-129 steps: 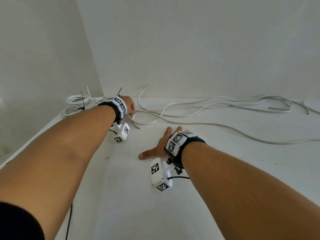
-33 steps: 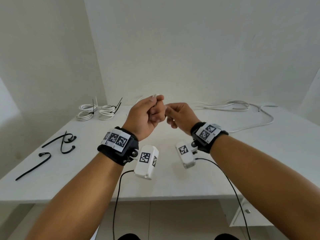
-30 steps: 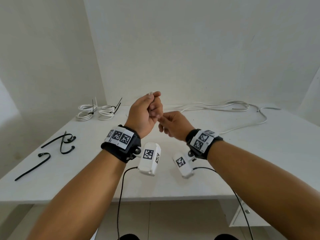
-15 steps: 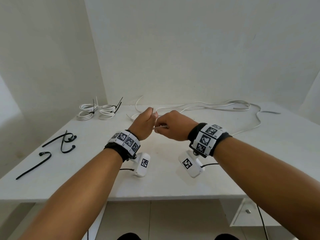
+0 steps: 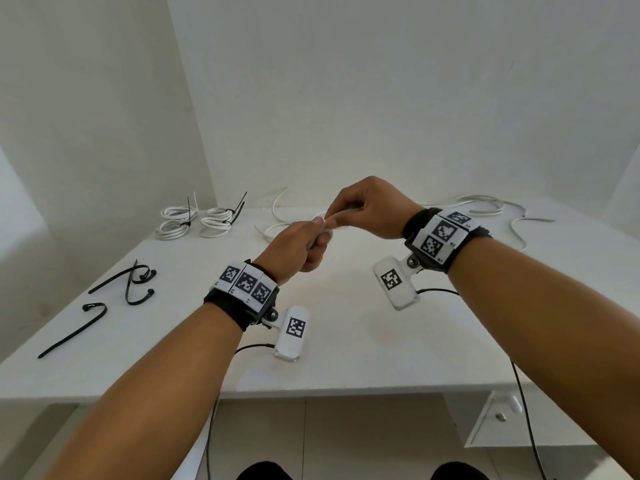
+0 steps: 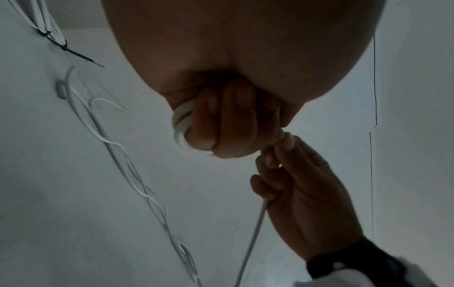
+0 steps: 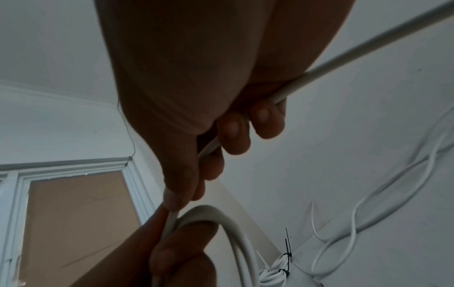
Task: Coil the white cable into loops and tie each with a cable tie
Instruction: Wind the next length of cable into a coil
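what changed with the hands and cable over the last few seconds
Both hands left the table and took up the cable. The left hand now grips small coils; the right hand, raised above it, feeds cable in. The two tied coils and the loose ties stayed put.

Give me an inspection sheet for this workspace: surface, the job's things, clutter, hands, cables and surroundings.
Surface: white rectangular table, matte.
Job's things: long white cable, a few turns gathered in the left hand; two finished white cable coils tied with black ties at far left; three loose black plastic cable ties at left.
Clutter: nothing seen.
Hands: left hand grips the turns; right hand pinches the cable beside it.
Cables: slack white cable along the far edge; thin black wrist-camera leads hanging off the front.
Surroundings: white walls, tiled floor, window.
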Demonstrator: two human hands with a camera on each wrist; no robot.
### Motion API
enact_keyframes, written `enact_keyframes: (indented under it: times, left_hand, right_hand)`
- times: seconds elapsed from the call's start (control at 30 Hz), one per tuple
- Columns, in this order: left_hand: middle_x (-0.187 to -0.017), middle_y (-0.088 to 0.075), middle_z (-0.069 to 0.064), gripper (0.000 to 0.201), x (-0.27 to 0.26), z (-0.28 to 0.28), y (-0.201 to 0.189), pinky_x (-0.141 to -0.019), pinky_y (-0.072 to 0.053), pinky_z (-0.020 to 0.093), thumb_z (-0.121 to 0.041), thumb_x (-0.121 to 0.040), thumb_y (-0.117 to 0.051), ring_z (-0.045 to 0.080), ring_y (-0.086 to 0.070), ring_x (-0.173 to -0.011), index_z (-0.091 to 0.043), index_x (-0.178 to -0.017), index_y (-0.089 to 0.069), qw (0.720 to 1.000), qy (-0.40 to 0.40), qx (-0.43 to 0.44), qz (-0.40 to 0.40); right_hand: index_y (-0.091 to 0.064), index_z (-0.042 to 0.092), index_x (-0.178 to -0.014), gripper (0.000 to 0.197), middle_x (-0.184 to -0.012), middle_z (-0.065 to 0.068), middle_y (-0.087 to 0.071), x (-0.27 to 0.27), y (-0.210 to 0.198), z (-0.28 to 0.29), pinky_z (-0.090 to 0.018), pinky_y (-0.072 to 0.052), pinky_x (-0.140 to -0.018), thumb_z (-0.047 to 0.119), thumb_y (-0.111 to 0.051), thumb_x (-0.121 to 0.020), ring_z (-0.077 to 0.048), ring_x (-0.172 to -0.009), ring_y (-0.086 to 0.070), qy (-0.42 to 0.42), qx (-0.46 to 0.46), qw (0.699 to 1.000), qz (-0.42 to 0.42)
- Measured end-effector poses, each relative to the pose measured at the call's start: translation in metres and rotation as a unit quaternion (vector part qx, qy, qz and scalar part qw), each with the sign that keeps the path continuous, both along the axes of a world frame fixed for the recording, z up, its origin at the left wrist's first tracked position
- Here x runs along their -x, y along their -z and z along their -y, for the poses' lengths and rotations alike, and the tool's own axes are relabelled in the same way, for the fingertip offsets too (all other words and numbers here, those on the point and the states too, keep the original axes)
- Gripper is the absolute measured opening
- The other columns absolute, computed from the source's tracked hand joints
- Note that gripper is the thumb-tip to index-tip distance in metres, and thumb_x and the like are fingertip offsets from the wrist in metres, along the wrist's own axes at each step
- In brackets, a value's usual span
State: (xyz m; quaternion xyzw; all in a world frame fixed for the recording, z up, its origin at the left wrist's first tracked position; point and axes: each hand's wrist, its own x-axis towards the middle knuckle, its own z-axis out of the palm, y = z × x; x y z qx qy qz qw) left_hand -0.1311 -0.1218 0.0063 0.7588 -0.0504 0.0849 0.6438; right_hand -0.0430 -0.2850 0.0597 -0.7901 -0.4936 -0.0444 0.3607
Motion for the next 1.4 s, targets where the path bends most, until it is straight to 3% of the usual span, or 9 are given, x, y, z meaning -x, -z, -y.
enact_keyframes:
  times: [0.07,0.2,0.33,0.47,0.57,0.73,0.83,1.03,1.4]
  left_hand:
    - [-0.055,-0.023,-0.005,0.041,0.003,0.001,-0.005,-0.043,-0.013,0.020,-0.026,-0.106,-0.022,0.010,-0.013,-0.045,-0.017,-0.069,-0.036,0.999,0.025,0.033,0.014]
    - [-0.049,-0.024,-0.009,0.039,0.006,0.005,-0.012,-0.045,-0.008,0.025,-0.030,-0.106,-0.022,0.008,-0.013,-0.043,-0.016,-0.072,-0.037,0.989,0.065,0.121,0.049]
    - [-0.050,-0.026,-0.008,0.030,0.005,0.014,-0.023,-0.041,-0.017,0.021,-0.034,-0.099,-0.030,0.007,-0.019,-0.041,-0.014,-0.077,-0.038,0.970,0.073,0.195,0.128]
    - [-0.053,-0.029,-0.008,0.025,-0.002,0.013,-0.037,-0.054,-0.015,0.029,-0.029,-0.099,-0.030,0.008,-0.025,-0.042,-0.015,-0.079,-0.038,0.963,0.039,0.210,0.166]
    - [-0.052,-0.034,-0.006,0.029,-0.017,0.006,-0.036,-0.055,-0.013,0.038,-0.021,-0.102,-0.028,0.012,-0.031,-0.043,-0.016,-0.075,-0.038,0.969,-0.050,0.182,0.162]
    - [-0.058,-0.038,-0.005,0.026,-0.034,-0.003,-0.018,-0.053,-0.031,0.030,-0.025,-0.100,-0.034,0.013,-0.038,-0.049,-0.014,-0.077,-0.038,0.974,-0.175,0.046,0.138]
    - [-0.063,-0.037,0.000,0.024,-0.035,-0.011,-0.013,-0.051,-0.037,0.018,-0.018,-0.105,-0.032,0.008,-0.038,-0.049,-0.010,-0.082,-0.037,0.974,-0.190,-0.042,0.114]
    - [-0.069,-0.040,-0.001,0.026,-0.034,-0.016,-0.007,-0.059,-0.034,0.028,-0.021,-0.105,-0.034,0.013,-0.037,-0.060,-0.015,-0.080,-0.037,0.951,-0.161,-0.259,0.049]
    - [-0.052,-0.028,-0.002,0.038,-0.015,-0.005,0.006,-0.043,-0.018,0.022,-0.021,-0.103,-0.027,0.014,-0.018,-0.045,-0.015,-0.067,-0.040,0.996,0.010,-0.088,-0.022]
  right_hand:
    - [-0.078,0.027,-0.085,0.014,-0.079,-0.005,-0.074,-0.004,0.000,0.001,-0.044,-0.052,-0.069,0.041,-0.076,-0.081,-0.036,-0.074,-0.063,-0.001,-0.047,0.999,-0.024]
    - [-0.078,0.023,-0.081,0.011,-0.061,0.010,-0.063,-0.008,0.006,-0.001,-0.021,-0.039,-0.054,0.027,-0.073,-0.090,-0.007,-0.053,-0.047,-0.006,-0.131,0.985,-0.109]
    - [-0.067,0.007,-0.070,0.039,-0.061,-0.004,-0.055,-0.008,0.024,-0.014,-0.023,-0.035,-0.048,0.033,-0.060,-0.098,-0.011,-0.049,-0.041,-0.021,-0.173,0.974,-0.147]
    - [-0.064,0.021,-0.070,0.040,-0.061,-0.001,-0.055,-0.004,0.044,-0.023,-0.025,-0.039,-0.051,0.038,-0.049,-0.103,-0.013,-0.051,-0.044,0.005,-0.099,0.986,-0.133]
    - [-0.062,0.035,-0.079,0.032,-0.064,0.008,-0.055,0.006,0.056,-0.031,-0.019,-0.040,-0.058,0.031,-0.044,-0.105,-0.002,-0.051,-0.047,0.023,-0.005,0.997,-0.076]
    - [-0.068,0.022,-0.103,0.030,-0.090,0.003,-0.066,0.015,0.058,-0.043,-0.027,-0.043,-0.073,0.027,-0.039,-0.104,-0.012,-0.080,-0.061,0.035,0.121,0.992,-0.010]
    - [-0.070,0.019,-0.103,0.029,-0.087,0.003,-0.065,0.017,0.055,-0.038,-0.024,-0.041,-0.065,0.025,-0.042,-0.102,-0.006,-0.072,-0.055,0.045,0.154,0.987,0.015]
    - [-0.070,0.013,-0.095,0.024,-0.079,0.002,-0.065,0.017,0.045,-0.031,-0.023,-0.040,-0.063,0.028,-0.051,-0.100,-0.010,-0.068,-0.055,0.030,0.151,0.986,0.061]
    - [-0.073,0.017,-0.080,0.012,-0.061,0.016,-0.065,0.001,0.017,-0.002,-0.015,-0.044,-0.055,0.026,-0.081,-0.081,-0.001,-0.055,-0.056,0.024,0.021,0.999,-0.009]
